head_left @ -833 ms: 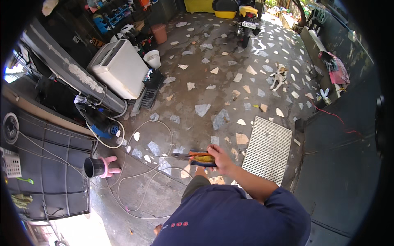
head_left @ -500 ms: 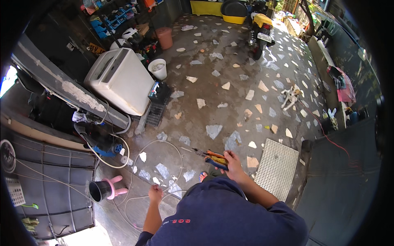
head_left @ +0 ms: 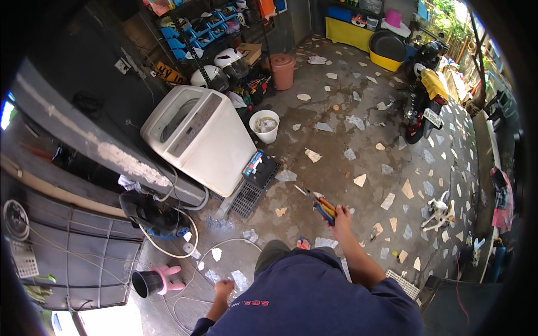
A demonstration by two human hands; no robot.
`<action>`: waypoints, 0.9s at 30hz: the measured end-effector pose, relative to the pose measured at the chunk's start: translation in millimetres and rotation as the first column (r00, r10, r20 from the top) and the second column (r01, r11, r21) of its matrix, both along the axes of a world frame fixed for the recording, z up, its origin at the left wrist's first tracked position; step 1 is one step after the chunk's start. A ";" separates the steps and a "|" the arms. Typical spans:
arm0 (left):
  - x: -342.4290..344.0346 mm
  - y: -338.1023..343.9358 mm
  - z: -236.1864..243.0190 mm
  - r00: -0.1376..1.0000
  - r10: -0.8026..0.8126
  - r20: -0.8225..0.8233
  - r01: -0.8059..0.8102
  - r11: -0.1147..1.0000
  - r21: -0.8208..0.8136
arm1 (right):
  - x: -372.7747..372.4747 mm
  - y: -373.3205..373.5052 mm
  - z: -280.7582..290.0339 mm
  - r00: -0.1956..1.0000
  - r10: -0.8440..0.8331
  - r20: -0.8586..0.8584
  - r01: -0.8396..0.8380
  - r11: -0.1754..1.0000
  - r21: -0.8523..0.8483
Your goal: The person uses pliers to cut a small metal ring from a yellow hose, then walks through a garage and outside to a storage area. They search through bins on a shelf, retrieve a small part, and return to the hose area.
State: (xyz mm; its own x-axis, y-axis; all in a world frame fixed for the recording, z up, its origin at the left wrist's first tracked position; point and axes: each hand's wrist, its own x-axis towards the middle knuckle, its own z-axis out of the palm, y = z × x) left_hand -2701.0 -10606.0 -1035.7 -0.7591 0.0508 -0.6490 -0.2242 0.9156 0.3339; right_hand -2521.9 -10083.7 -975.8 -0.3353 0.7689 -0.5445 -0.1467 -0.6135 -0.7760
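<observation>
My right hand [head_left: 341, 217] is raised in front of me and grips a bundle of hand tools [head_left: 322, 207] with red, blue and yellow handles, their metal tips pointing up-left. My left hand [head_left: 224, 289] hangs low beside my dark blue shirt, fingers curled; nothing shows in it. A white cable [head_left: 227, 246] loops over the floor near that hand. A white top-loading washing machine [head_left: 199, 137] stands ahead to my left.
A white bucket [head_left: 264, 125], a black crate [head_left: 255, 185], a brown bin [head_left: 280, 70] and shelves of blue bins [head_left: 193, 28] lie ahead. A motorcycle [head_left: 423, 98] is parked at right, a small dog [head_left: 440, 211] nearby. A black funnel and pink glove [head_left: 157, 280] lie left.
The view has swung up toward the washing machine as I moved forward. My right hand has risen with the tools. My left hand has come into view at my side.
</observation>
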 end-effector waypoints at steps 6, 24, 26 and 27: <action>-8.5 26.7 -24.2 0.970 0.041 0.239 0.038 0.948 -0.316 | -161.5 153.1 -90.4 0.966 -0.165 0.199 0.114 0.963 0.244; -414.4 370.8 93.9 0.852 0.378 -0.363 -0.261 0.907 0.331 | -628.2 434.9 -193.8 0.710 -0.451 0.540 0.389 0.891 0.233; -382.0 372.8 94.3 0.895 0.308 -0.322 -0.268 0.949 0.165 | -712.3 466.7 -230.1 0.706 -0.490 0.512 0.386 0.871 0.302; -340.0 358.2 89.5 0.878 0.321 -0.356 -0.314 0.946 0.079 | -773.2 462.6 -207.2 0.759 -0.459 0.461 0.382 0.888 0.256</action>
